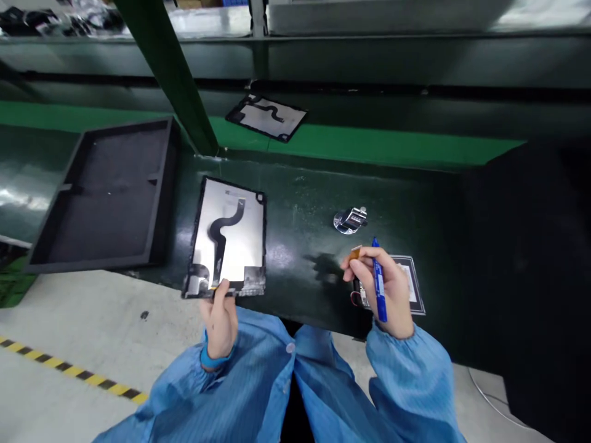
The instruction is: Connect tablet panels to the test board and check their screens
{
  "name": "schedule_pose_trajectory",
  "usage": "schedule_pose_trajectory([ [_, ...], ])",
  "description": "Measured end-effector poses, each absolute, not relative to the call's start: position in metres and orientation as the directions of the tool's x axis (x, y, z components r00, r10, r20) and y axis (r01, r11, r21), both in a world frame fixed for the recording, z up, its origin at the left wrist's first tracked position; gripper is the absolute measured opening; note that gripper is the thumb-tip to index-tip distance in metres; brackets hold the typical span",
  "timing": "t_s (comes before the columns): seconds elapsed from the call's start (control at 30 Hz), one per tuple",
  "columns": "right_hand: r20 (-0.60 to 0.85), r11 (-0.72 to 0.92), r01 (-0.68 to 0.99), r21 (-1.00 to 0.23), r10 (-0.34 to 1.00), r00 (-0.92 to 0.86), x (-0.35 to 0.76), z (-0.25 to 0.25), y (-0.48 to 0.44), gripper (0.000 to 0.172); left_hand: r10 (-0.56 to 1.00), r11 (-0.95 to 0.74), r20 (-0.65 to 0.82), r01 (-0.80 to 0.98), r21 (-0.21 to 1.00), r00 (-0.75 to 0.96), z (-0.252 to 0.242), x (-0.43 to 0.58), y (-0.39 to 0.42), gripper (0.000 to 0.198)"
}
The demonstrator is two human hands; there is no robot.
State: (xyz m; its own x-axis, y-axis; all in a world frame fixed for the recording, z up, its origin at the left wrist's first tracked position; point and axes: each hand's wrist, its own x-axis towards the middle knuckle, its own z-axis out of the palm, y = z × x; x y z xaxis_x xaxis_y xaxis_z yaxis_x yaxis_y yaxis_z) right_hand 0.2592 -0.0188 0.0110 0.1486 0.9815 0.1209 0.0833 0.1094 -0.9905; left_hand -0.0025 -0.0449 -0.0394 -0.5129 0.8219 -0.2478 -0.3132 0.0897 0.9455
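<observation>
My left hand [219, 323] is closed on the lower edge of a tablet display panel [242, 237], thumb on top. The panel's silver back faces up, with a curved black ribbon cable [218, 231] across it. In my right hand [390, 286], a blue marker [379, 283] lies tucked along the fingers. Thumb and fingertips also pinch a small orange flex connector [355, 253]. Below that hand lies a dark-framed flat board [418, 295] with a white area and some wiring, partly hidden. A chrome tally counter [351, 219] stands just beyond it.
A black open tray [159, 203] lies at the left. Another display panel [268, 117] rests on the green strip at the back. A slanting green post [170, 74] rises beside the tray. Black cloth-like material [526, 264] covers the right side.
</observation>
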Motion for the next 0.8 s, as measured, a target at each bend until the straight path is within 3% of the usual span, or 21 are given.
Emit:
schedule_pose_trajectory([
  [0.1,0.106,0.094,0.091,-0.991,0.984,0.143,0.256,0.009,-0.019,0.008,0.866,0.201,-0.364,-0.429,0.881,-0.343,-0.024,0.009,-0.047,0.022],
  [0.2,0.091,0.079,0.098,-0.992,0.987,0.131,0.251,0.010,-0.022,0.012,0.857,0.483,-0.507,-0.493,0.724,0.095,-0.010,0.003,-0.051,0.010],
  [0.27,0.068,0.057,0.098,-0.994,0.992,0.106,0.248,0.013,-0.023,0.014,0.700,0.708,-0.552,-0.342,0.618,0.453,0.000,-0.008,-0.051,0.020],
  [0.33,0.040,0.033,0.105,-0.994,0.997,0.070,0.245,0.016,-0.024,0.013,0.437,0.778,-0.553,0.011,0.628,0.710,0.009,-0.022,-0.044,0.042],
  [0.4,0.024,0.020,0.110,-0.994,0.999,0.037,0.242,0.019,-0.025,0.012,0.267,0.653,-0.573,0.292,0.698,0.775,0.019,-0.035,-0.028,0.050],
  [0.43,0.021,0.018,0.108,-0.994,0.999,0.025,0.241,0.020,-0.024,0.012,0.287,0.558,-0.578,0.357,0.749,0.764,0.023,-0.039,-0.015,0.050],
  [0.5,0.022,0.021,0.099,-0.995,1.000,0.010,0.239,0.021,-0.023,0.010,0.496,0.309,-0.512,0.408,0.859,0.702,0.029,-0.042,0.016,0.044],
  [0.57,0.026,0.025,0.100,-0.995,1.000,0.003,0.239,0.021,-0.022,0.008,0.722,-0.066,-0.292,0.482,0.874,0.627,0.030,-0.034,0.052,0.041],
  [0.63,0.020,0.021,0.122,-0.992,1.000,-0.008,0.239,0.021,-0.021,0.008,0.849,-0.361,-0.046,0.641,0.677,0.527,0.026,-0.020,0.085,0.033],
  [0.73,0.011,0.015,0.158,-0.987,1.000,-0.024,0.240,0.021,-0.021,0.012,0.884,-0.461,0.105,0.808,0.368,0.456,0.019,0.005,0.117,0.033],
  [0.8,0.012,0.016,0.158,-0.987,1.000,-0.025,0.240,0.022,-0.021,0.012,0.833,-0.528,0.073,0.751,0.396,0.548,0.018,0.015,0.123,0.042],
])
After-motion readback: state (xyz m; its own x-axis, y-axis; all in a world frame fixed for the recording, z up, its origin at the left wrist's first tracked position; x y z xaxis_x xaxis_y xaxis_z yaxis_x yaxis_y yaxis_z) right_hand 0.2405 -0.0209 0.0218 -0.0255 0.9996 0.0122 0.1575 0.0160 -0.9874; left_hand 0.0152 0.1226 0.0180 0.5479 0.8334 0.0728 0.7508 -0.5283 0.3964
